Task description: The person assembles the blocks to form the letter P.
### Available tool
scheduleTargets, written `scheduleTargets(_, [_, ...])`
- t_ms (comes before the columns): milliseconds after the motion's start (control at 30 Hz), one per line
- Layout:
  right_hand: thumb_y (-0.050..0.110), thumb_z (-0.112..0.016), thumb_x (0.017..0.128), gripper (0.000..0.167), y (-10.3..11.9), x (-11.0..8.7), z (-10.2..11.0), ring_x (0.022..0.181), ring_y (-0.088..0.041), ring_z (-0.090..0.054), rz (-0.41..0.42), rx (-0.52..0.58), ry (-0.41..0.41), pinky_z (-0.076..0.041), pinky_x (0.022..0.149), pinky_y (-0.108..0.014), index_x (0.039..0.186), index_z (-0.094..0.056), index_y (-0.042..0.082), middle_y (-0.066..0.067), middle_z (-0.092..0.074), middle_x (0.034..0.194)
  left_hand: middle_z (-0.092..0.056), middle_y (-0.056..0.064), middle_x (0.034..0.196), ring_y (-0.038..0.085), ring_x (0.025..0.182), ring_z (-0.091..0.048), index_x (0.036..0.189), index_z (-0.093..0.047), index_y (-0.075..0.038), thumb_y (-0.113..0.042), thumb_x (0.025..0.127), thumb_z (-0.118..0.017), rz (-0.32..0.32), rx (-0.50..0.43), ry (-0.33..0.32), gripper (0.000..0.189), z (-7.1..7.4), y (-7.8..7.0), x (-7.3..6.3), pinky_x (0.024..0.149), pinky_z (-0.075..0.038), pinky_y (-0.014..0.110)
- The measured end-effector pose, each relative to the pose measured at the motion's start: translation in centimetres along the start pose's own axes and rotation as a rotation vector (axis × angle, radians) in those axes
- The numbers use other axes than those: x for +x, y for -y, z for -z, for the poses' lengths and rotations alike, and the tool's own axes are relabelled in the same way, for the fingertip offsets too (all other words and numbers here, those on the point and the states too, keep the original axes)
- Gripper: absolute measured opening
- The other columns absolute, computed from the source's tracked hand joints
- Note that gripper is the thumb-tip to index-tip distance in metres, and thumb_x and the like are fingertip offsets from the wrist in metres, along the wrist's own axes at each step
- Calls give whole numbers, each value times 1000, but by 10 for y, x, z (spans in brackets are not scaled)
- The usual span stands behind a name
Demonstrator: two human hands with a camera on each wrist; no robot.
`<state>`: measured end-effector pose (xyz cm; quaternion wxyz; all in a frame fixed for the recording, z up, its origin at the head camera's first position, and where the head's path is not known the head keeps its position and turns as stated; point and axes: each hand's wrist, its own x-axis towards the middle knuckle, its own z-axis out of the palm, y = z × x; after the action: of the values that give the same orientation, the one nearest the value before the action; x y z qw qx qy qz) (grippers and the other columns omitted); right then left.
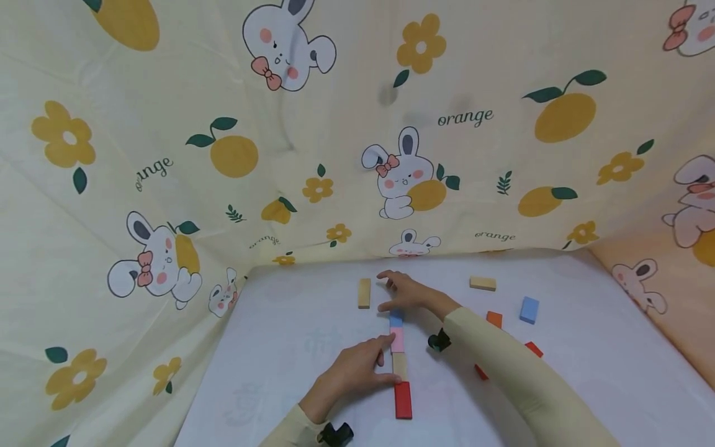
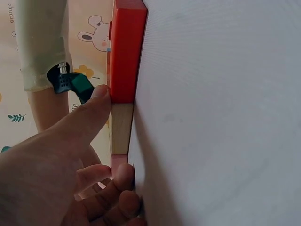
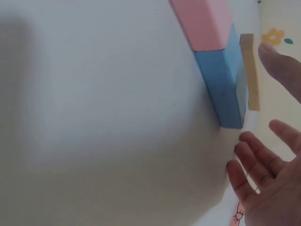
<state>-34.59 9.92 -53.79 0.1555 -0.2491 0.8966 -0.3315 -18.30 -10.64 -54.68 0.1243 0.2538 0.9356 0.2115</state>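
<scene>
A straight row of blocks runs across the table: a red block (image 1: 403, 400), a plain wooden block (image 1: 400, 366), a pink block (image 1: 397, 340) and a blue block (image 3: 221, 87), end to end. My left hand (image 1: 357, 371) lies along the row's left side. Its thumb touches near the red and wooden blocks' joint, and its fingers reach the pink block. Beyond the blue end, my right hand (image 1: 410, 295) hovers with fingers spread and nothing held. Another wooden block (image 1: 364, 293) lies just left of its fingertips, apart from the row.
To the right lie a wooden block (image 1: 483, 284), a blue block (image 1: 529, 310) and an orange block (image 1: 494, 320). Red blocks (image 1: 534, 349) are partly covered by the right sleeve (image 1: 519, 379). A patterned cloth (image 1: 335, 124) rises behind the white table (image 1: 279, 360).
</scene>
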Motion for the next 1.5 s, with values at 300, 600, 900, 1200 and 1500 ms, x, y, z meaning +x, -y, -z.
scheduleTargets(300, [44, -93, 84, 99, 2, 11, -8, 124, -31, -51, -86, -43, -17, -45, 108, -55, 165, -39, 22, -13, -56, 135, -54, -12, 89, 2, 72, -46, 162, -49, -22, -63, 88, -82, 15, -7, 10, 90, 2, -3, -1, 60, -39, 25])
scheduleTargets(600, [54, -92, 82, 105, 14, 17, -7, 131, -38, -49, -140, -130, -1, -41, 112, -64, 167, -35, 29, -19, -53, 144, -54, -12, 90, 2, 73, -47, 161, -49, -23, -63, 88, -82, 27, -12, 20, 90, 3, -1, 0, 59, -39, 25])
scheduleTargets(900, [60, -89, 81, 103, 19, 19, -12, 133, -40, -47, -177, -155, -14, -37, 114, -67, 166, -39, 31, -22, -48, 150, -54, -13, 89, 1, 72, -47, 161, -49, -21, -63, 89, -81, 2, 6, 8, 90, 1, 0, 1, 59, -38, 25])
scheduleTargets(1200, [64, -87, 81, 99, 18, 24, -18, 128, -39, -48, -147, -208, -32, -38, 113, -65, 164, -45, 29, -23, -50, 147, -54, -14, 88, 1, 72, -47, 161, -50, -21, -66, 89, -80, -16, 19, -8, 90, -2, 3, 1, 59, -39, 24])
scheduleTargets(1500, [57, -90, 81, 92, 17, 23, -15, 126, -38, -50, -165, -159, -29, -37, 113, -64, 158, -50, 25, -20, -54, 143, -53, -14, 88, 1, 72, -47, 161, -49, -21, -66, 89, -80, -15, 16, -2, 91, -2, 3, 3, 59, -39, 24])
